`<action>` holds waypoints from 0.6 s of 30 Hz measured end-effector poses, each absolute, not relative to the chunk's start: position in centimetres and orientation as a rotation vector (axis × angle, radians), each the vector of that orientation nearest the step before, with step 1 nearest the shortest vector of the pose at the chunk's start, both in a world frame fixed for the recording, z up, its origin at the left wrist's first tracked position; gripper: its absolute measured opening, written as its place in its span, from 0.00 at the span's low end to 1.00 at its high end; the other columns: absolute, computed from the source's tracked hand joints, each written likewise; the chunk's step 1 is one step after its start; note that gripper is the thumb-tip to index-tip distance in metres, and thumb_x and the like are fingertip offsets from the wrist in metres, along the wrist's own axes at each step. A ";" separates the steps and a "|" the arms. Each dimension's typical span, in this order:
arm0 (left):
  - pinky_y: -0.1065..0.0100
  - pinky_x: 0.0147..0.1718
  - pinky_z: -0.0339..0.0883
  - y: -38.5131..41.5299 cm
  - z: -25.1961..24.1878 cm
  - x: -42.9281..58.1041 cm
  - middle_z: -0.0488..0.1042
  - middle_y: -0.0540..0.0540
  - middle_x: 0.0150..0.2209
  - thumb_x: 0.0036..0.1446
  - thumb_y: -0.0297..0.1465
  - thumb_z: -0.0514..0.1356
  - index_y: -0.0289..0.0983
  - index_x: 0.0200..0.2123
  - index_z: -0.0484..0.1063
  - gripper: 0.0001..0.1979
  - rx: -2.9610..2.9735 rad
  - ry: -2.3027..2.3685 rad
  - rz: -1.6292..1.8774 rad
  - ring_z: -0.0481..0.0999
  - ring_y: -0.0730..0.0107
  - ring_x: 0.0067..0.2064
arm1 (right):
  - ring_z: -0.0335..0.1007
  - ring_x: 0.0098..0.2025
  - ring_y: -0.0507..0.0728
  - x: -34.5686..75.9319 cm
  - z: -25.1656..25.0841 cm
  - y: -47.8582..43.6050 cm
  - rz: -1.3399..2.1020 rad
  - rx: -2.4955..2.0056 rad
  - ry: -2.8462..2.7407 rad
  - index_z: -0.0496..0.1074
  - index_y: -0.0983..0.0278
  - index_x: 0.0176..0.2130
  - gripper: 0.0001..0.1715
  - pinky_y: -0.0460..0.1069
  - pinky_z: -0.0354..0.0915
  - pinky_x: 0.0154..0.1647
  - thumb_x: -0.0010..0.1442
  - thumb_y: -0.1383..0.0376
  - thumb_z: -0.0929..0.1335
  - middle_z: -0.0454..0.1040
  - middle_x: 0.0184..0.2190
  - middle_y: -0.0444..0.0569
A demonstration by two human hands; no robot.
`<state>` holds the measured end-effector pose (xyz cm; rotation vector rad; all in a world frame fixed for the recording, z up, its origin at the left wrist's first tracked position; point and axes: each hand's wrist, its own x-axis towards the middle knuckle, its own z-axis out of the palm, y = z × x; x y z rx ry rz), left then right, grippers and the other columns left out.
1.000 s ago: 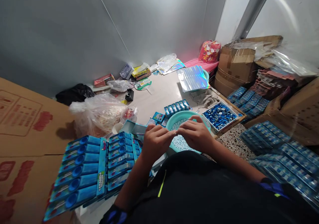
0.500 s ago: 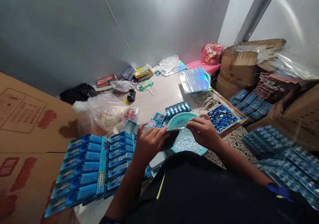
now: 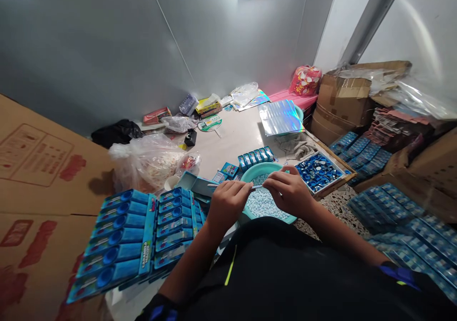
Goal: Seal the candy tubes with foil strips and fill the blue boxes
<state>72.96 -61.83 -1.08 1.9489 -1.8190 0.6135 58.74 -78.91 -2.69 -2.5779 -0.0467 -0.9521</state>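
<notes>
Both hands are closed on a thin flat sheet (image 3: 257,186), seen nearly edge-on as a pale strip between them. My left hand (image 3: 230,199) pinches it with fingers on top, and a bit of the strip pokes out past its knuckles. Fingertips of my right hand (image 3: 287,190) grip the other end. Below them stands a turquoise basin (image 3: 257,170) holding many small pale pellets (image 3: 266,204). Just behind the basin's rim stands a row of small blue packs (image 3: 256,158), with a blue box (image 3: 229,169) beside it.
Stacked blue blister trays (image 3: 121,238) lie at left by a large cardboard box (image 3: 32,169). Right of the basin, a shallow box (image 3: 333,190) holds blue caps (image 3: 317,172). Shiny silver sheets (image 3: 282,117) lie farther back. More blue packs (image 3: 385,202) fill the right side.
The sheet has tilted from showing its dark face to nearly edge-on. My left hand has moved right and slightly up, closer to my right hand. The view has shifted slightly.
</notes>
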 end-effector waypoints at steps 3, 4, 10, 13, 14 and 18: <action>0.64 0.36 0.70 -61.5 -1.4 73.2 0.82 0.48 0.36 0.67 0.26 0.58 0.38 0.46 0.75 0.08 1.918 -1.808 0.578 0.80 0.69 0.37 | 0.71 0.33 0.53 59.0 -2.4 -78.8 -0.967 -2.584 -0.027 0.70 0.58 0.38 0.11 0.55 0.57 0.48 0.67 0.73 0.63 0.78 0.33 0.42; 0.65 0.36 0.70 -61.4 -1.4 73.4 0.82 0.48 0.37 0.67 0.26 0.58 0.38 0.47 0.74 0.09 1.910 -1.818 0.569 0.80 0.69 0.37 | 0.71 0.33 0.53 59.1 -2.2 -78.7 -0.967 -2.588 -0.020 0.70 0.58 0.38 0.11 0.55 0.57 0.49 0.67 0.73 0.63 0.78 0.33 0.42; 0.67 0.34 0.72 -61.1 -1.7 73.8 0.82 0.46 0.37 0.67 0.25 0.56 0.37 0.46 0.75 0.09 1.854 -1.929 0.576 0.81 0.69 0.37 | 0.74 0.46 0.58 59.8 -0.7 -77.2 -0.867 -2.691 -0.099 0.72 0.59 0.41 0.07 0.60 0.49 0.60 0.66 0.71 0.67 0.79 0.43 0.47; 0.67 0.33 0.71 -60.9 -1.6 73.9 0.82 0.48 0.32 0.68 0.30 0.57 0.37 0.42 0.76 0.08 1.884 -1.862 0.550 0.80 0.71 0.33 | 0.74 0.41 0.56 60.4 -0.7 -76.7 -0.814 -2.650 -0.138 0.73 0.60 0.38 0.08 0.57 0.51 0.56 0.66 0.72 0.66 0.79 0.38 0.45; 0.67 0.33 0.71 -60.7 -1.5 74.0 0.81 0.49 0.31 0.67 0.33 0.58 0.37 0.44 0.76 0.08 1.893 -1.824 0.533 0.80 0.71 0.31 | 0.74 0.39 0.55 60.5 -0.9 -76.7 -0.795 -2.633 -0.136 0.73 0.61 0.37 0.10 0.56 0.52 0.54 0.67 0.73 0.65 0.78 0.36 0.44; 0.64 0.37 0.70 -59.0 -0.9 74.6 0.82 0.49 0.36 0.65 0.38 0.62 0.38 0.51 0.74 0.15 1.995 -1.754 0.503 0.80 0.68 0.36 | 0.73 0.36 0.55 60.5 -1.7 -77.2 -0.805 -2.558 -0.103 0.73 0.63 0.35 0.11 0.54 0.53 0.47 0.68 0.72 0.64 0.78 0.34 0.46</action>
